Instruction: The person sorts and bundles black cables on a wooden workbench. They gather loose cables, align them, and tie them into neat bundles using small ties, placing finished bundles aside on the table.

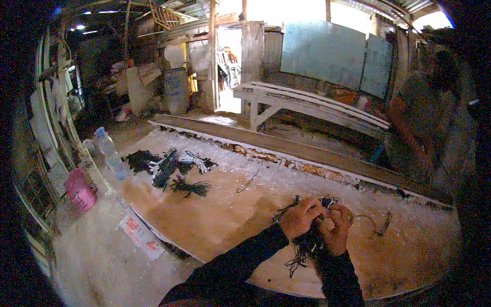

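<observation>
View from above my workboard. My left hand (pixel 300 217) and my right hand (pixel 336 227) meet over the near right part of the board (pixel 215 215), both curled closed around one bundle of thin dark strands (pixel 307 245), which look like cords or fine cable, some with pale tips; whether the fingers pinch single strands or clasp the whole bunch I cannot tell. The bundle sits between my palms, its loose ends fanning below my wrists and touching the board. Judged risks: the strands are thin, limp and springy, so a slackened grip could let the bunch splay and tangle with the stray strand (pixel 381 225) lying just to the right; a pull across the gritty surface could snag ends or pick up the pale dust that coats the board. The board itself is a flat brown sheet, worn smooth in the middle and crusted whitish toward its rim. At its far left lies a heap of finished-looking dark bundles (pixel 169 171), bound with lighter bands, well apart from my hands. Beside that heap stands a clear plastic bottle (pixel 110 153), upright; a pink container (pixel 80 190) rests lower on the left, off the board. Beyond the board run a long plank (pixel 307 151) and a pale wooden bench (pixel 307 105).
</observation>
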A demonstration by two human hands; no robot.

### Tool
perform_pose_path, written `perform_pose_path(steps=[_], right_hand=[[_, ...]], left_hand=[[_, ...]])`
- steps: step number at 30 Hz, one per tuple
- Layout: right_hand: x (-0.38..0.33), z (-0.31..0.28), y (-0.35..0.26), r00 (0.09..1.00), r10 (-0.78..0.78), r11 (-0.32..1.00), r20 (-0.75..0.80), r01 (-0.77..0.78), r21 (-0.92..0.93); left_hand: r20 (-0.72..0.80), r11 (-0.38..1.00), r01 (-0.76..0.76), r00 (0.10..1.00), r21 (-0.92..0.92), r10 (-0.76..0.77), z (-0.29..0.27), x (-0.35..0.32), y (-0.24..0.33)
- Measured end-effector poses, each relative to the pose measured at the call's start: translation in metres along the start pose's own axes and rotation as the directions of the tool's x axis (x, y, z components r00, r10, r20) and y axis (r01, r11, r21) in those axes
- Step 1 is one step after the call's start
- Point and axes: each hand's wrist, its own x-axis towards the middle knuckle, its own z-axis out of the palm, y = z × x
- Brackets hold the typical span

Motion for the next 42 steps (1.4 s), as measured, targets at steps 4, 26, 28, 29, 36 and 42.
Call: perform_pose_path(steps=[4,26,28,29,36,42], right_hand=[[-0.005,0.004,0.002,0.998,0.051,0.998,0.032,-0.050,-0.048],[-0.034,-0.129,0.084,0.960,-0.017,0.938,-0.278,-0.082,-0.338],[-0.047,-0.145,0.093,0.954,0.002,0.915,-0.299,-0.122,-0.384],[-0.054,-0.153,0.096,0.953,0.006,0.903,-0.304,-0.136,-0.408],[-0.090,-0.176,0.101,0.947,0.026,0.830,-0.320,-0.199,-0.521],[-0.109,-0.169,0.093,0.960,0.035,0.778,-0.279,-0.201,-0.595]], left_hand=[[0.026,1.000,-0.009,1.000,-0.009,0.010,-0.004,-0.001,-0.002],[-0.450,0.686,0.518,0.841,0.511,-0.300,-0.220,-0.078,-0.134],[-0.523,0.564,0.507,0.839,0.652,-0.149,-0.281,-0.110,-0.170],[-0.629,0.390,0.652,0.749,0.650,-0.205,-0.301,-0.132,-0.186],[-0.710,0.237,0.798,0.601,0.554,-0.367,-0.394,-0.241,-0.254],[-0.594,0.005,0.795,0.458,0.607,-0.662,-0.409,-0.235,-0.243]])
